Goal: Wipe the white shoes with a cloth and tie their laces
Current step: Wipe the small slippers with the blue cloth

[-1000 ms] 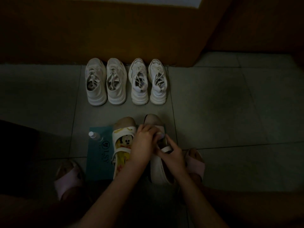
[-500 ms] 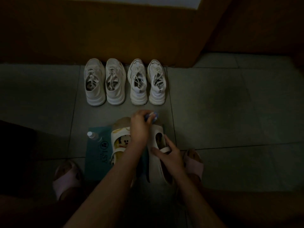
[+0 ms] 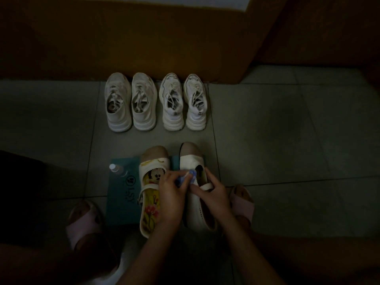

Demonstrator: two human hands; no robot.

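White strap shoe (image 3: 192,163): stands on the right edge of the teal mat (image 3: 121,202), toe pointing away. Right hand (image 3: 213,194) has its fingers curled over the strap and side of this shoe. Left hand (image 3: 170,194) pinches a small blue-and-white cloth (image 3: 188,178) against the shoe's upper, just beside the opening.
Cartoon-lined shoe (image 3: 151,194): on the mat's middle, upright, touching the left hand.
Pink slippers: worn on the person's feet, one left of the mat (image 3: 84,221), one right of it (image 3: 242,202), both on the tiled floor (image 3: 287,140).
Bottle (image 3: 116,169): on the mat's far left corner.
Left sneaker pair (image 3: 129,101) and right sneaker pair (image 3: 182,101): white, laced, in a row beyond the mat's far edge, toes against a brown panel (image 3: 144,38); whether the laces are knotted cannot be told.
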